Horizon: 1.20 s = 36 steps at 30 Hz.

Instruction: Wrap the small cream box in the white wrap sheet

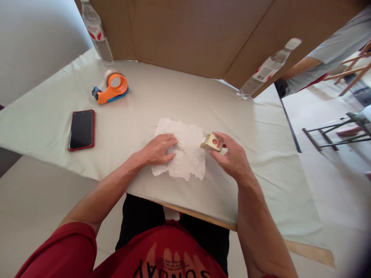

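A white, crinkled sheet (189, 150) with torn edges lies flat on the cloth-covered table. My left hand (160, 149) rests on its left part, palm down with the fingers somewhat apart, holding nothing. Just past the sheet's right edge, my right hand (232, 154) grips a small cream-coloured box (213, 143) with a red mark, between thumb and fingers. The box is tilted, and its right end is covered by the fingers.
A phone in a red case (82, 130) and an orange tape dispenser (114, 88) lie at left. Bottles stand at back left (98, 36) and right (266, 73) against a cardboard panel (185, 34). Another person's arm (303, 67) shows at far right.
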Tool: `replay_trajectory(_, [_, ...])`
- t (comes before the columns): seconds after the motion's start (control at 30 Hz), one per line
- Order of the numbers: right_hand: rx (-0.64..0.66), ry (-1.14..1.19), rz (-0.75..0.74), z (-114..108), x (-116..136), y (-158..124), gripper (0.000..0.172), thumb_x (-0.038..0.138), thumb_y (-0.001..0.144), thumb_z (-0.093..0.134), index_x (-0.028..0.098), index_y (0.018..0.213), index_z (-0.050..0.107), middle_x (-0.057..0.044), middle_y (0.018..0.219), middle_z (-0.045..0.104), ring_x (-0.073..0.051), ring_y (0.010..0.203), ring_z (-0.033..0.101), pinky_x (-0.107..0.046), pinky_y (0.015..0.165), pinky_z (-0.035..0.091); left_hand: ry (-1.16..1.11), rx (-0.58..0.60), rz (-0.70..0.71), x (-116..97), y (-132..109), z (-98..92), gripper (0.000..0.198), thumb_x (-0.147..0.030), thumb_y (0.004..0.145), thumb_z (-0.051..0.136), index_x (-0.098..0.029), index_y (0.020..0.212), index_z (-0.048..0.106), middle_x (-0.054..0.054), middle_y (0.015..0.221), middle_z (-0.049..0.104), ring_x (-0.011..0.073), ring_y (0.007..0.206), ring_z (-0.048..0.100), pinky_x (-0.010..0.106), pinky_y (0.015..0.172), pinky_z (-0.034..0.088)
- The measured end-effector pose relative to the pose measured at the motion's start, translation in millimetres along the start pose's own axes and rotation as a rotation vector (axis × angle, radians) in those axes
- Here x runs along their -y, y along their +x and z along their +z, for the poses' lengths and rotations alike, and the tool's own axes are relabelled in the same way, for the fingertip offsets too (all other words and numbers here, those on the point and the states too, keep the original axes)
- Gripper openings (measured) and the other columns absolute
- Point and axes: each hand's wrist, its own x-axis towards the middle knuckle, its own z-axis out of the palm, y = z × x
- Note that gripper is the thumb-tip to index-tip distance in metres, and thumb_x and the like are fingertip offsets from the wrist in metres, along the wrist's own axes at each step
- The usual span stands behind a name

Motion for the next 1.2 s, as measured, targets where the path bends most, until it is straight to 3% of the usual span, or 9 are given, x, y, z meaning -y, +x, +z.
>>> replay_trajectory(0.1, [0.037, -0.040, 0.119, -4.9, -35.9, -0.4, 0.047, 0.035, 0.079, 0.064, 0.023, 0.125, 0.062, -0.011, 0.120, 0.071, -0.032, 0.108, 0.067, -0.051, 0.094, 0.053, 0.008, -0.003, -0.006, 1.6, 0.1, 0.3, 0.042, -0.034, 0.087, 0.061, -0.017, 0.125, 0.061, 0.015, 0.136, 0.061, 0.0329, 0.140, 0.046, 0.049, 0.116, 0.038])
replay_trajectory(0.2, [-0.028, -0.104, 0.138, -3.7, -48.9, -4.6, 0.053, 0.041, 0.079, 0.064, 0.020, 0.128, 0.060, -0.016, 0.127, 0.067, -0.035, 0.117, 0.062, -0.057, 0.100, 0.049, 0.022, 0.020, -0.028, 1.1, 1.1, 1.5, 0.051, -0.042, 0.085, 0.065, -0.015, 0.128, 0.060, 0.018, 0.140, 0.058, 0.0352, 0.143, 0.042, 0.051, 0.118, 0.034])
replay_trajectory(0.37, [-0.230, -0.106, -0.015, -0.7, -4.5, -6.6, 0.045, 0.040, 0.086, 0.062, 0.022, 0.128, 0.060, -0.015, 0.136, 0.060, -0.032, 0.130, 0.054, -0.054, 0.111, 0.040, 0.084, 0.072, -0.076, 0.1, 1.8, 5.7, 0.073, -0.053, 0.081, 0.068, -0.012, 0.139, 0.052, 0.021, 0.154, 0.045, 0.0373, 0.149, 0.032, 0.052, 0.122, 0.023])
replay_trajectory(0.47, [-0.014, -0.040, -0.167, 9.1, 24.5, -5.1, 0.044, 0.040, 0.087, 0.063, 0.025, 0.129, 0.061, -0.014, 0.139, 0.059, -0.031, 0.131, 0.054, -0.051, 0.112, 0.040, 0.131, 0.103, -0.086, 1.9, 1.2, 8.1, 0.083, -0.060, 0.081, 0.066, -0.013, 0.146, 0.045, 0.020, 0.159, 0.038, 0.0358, 0.152, 0.026, 0.052, 0.124, 0.016])
replay_trajectory(0.6, [0.372, -0.094, -0.250, 26.7, 34.1, -8.8, 0.057, 0.044, 0.082, 0.071, 0.025, 0.134, 0.059, -0.016, 0.145, 0.055, -0.037, 0.132, 0.053, -0.056, 0.106, 0.043, 0.160, 0.137, -0.081, 5.7, 0.7, 7.5, 0.090, -0.067, 0.080, 0.063, -0.015, 0.150, 0.040, 0.019, 0.161, 0.035, 0.0347, 0.153, 0.023, 0.052, 0.125, 0.010])
replay_trajectory(0.7, [0.436, -0.115, -0.247, 29.8, 29.7, -14.8, 0.058, 0.042, 0.082, 0.072, 0.023, 0.134, 0.059, -0.017, 0.145, 0.056, -0.037, 0.133, 0.053, -0.056, 0.105, 0.044, 0.162, 0.167, -0.070, 8.0, 0.5, 5.0, 0.092, -0.068, 0.079, 0.063, -0.016, 0.151, 0.040, 0.019, 0.162, 0.033, 0.0342, 0.153, 0.023, 0.051, 0.125, 0.008])
replay_trajectory(0.8, [0.360, -0.071, -0.238, 21.3, 22.8, -17.7, 0.051, 0.040, 0.085, 0.068, 0.024, 0.133, 0.060, -0.015, 0.141, 0.059, -0.035, 0.129, 0.056, -0.055, 0.106, 0.044, 0.151, 0.181, -0.057, 10.0, -0.3, 2.1, 0.094, -0.068, 0.078, 0.065, -0.016, 0.151, 0.040, 0.019, 0.162, 0.032, 0.0347, 0.153, 0.022, 0.052, 0.125, 0.007])
replay_trajectory(1.0, [-0.073, -0.163, 0.005, -5.5, -8.3, -12.7, 0.047, 0.041, 0.087, 0.061, 0.023, 0.130, 0.060, -0.016, 0.134, 0.062, -0.037, 0.127, 0.056, -0.059, 0.107, 0.041, 0.115, 0.102, -0.068, 12.8, -2.6, -8.0, 0.086, -0.067, 0.076, 0.069, -0.023, 0.146, 0.047, 0.017, 0.162, 0.034, 0.0350, 0.153, 0.023, 0.055, 0.124, 0.011])
replay_trajectory(1.2, [-0.041, -0.249, 0.186, -3.9, -44.2, -17.0, 0.057, 0.044, 0.081, 0.064, 0.019, 0.131, 0.058, -0.019, 0.129, 0.064, -0.039, 0.118, 0.059, -0.061, 0.098, 0.045, 0.107, 0.121, -0.110, 11.3, -3.0, -13.3, 0.078, -0.058, 0.075, 0.074, -0.019, 0.140, 0.054, 0.019, 0.157, 0.041, 0.0390, 0.150, 0.027, 0.059, 0.122, 0.014])
